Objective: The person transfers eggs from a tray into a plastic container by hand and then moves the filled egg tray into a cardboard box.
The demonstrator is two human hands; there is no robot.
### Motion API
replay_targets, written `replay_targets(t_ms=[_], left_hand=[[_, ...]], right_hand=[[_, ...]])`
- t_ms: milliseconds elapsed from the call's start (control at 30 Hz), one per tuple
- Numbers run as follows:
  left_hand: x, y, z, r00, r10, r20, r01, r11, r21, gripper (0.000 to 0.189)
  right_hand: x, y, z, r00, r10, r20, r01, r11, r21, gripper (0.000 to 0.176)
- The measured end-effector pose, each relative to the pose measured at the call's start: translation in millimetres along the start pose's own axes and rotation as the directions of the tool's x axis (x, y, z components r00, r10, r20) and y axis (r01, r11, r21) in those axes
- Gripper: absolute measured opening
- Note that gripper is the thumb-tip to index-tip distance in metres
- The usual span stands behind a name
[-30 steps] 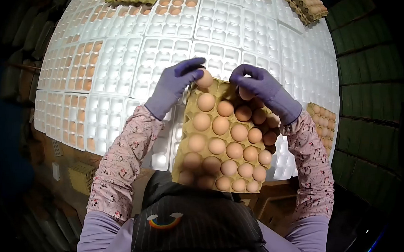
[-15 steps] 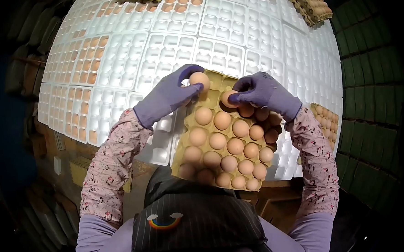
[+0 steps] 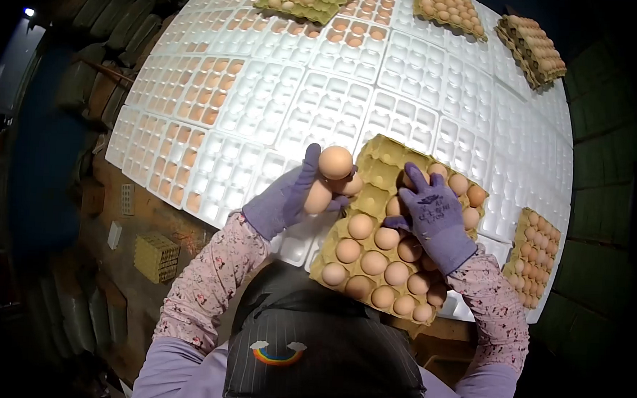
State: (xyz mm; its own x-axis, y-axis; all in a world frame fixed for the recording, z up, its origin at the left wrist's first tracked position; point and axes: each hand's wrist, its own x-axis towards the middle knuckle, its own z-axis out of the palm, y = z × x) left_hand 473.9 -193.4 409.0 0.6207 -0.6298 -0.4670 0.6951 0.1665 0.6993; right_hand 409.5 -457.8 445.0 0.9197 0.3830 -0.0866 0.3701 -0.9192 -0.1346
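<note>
In purple gloves, my left hand (image 3: 284, 203) is cupped around three eggs (image 3: 335, 162), just left of a yellowish pulp egg tray (image 3: 380, 153). My right hand (image 3: 436, 223) reaches down into that tray, thumb and fingers around an egg (image 3: 394, 206). Another egg sits under its fingertips, partly covered. Brown eggs (image 3: 374, 262) fill the near rows of the tray, and more lie along its right side. Several cups at its upper left hold no egg. The tray rests tilted at the table's near edge, over white moulded trays.
White moulded trays (image 3: 330, 106) cover the table; some at the left hold eggs (image 3: 212, 89). Pulp trays of eggs stand at the far side (image 3: 451, 10), far right (image 3: 534, 48) and right edge (image 3: 535, 257). A stack of pulp trays (image 3: 155, 257) is on the floor at left.
My left hand shows three eggs where one was visible, and has moved off the tray to its left. My right hand is lower over the tray. The view has shifted.
</note>
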Motion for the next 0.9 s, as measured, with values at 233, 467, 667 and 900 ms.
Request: replay_targets(t_ms=[233, 467, 667, 900], left_hand=[[-38.6, 14.1, -65.8, 0.995, 0.087, -0.038, -0.087, 0.996, 0.022, 0.091], [-82.9, 126.4, -245.4, 0.968, 0.042, -0.247, -0.017, 0.995, 0.103, 0.048], [-13.5, 243.4, -496.5, 0.555, 0.607, -0.569, -0.052, 0.708, 0.705, 0.057], [60.8, 362.4, -611.0, 0.475, 0.810, -0.343, 0.520, 0.056, 0.852, 0.048]], right_hand=[[16.8, -21.1, -36.8, 0.913, 0.392, 0.117, -0.289, 0.415, 0.863, 0.036], [116.5, -156.0, -1.5, 0.908, 0.301, 0.290, -0.231, -0.217, 0.948, 0.064], [221.4, -251.7, 42.6, 0.822, 0.177, 0.542, -0.443, -0.399, 0.803, 0.064], [289.3, -279.7, 70.1, 0.753, 0.246, 0.610, -0.528, -0.327, 0.784, 0.051]])
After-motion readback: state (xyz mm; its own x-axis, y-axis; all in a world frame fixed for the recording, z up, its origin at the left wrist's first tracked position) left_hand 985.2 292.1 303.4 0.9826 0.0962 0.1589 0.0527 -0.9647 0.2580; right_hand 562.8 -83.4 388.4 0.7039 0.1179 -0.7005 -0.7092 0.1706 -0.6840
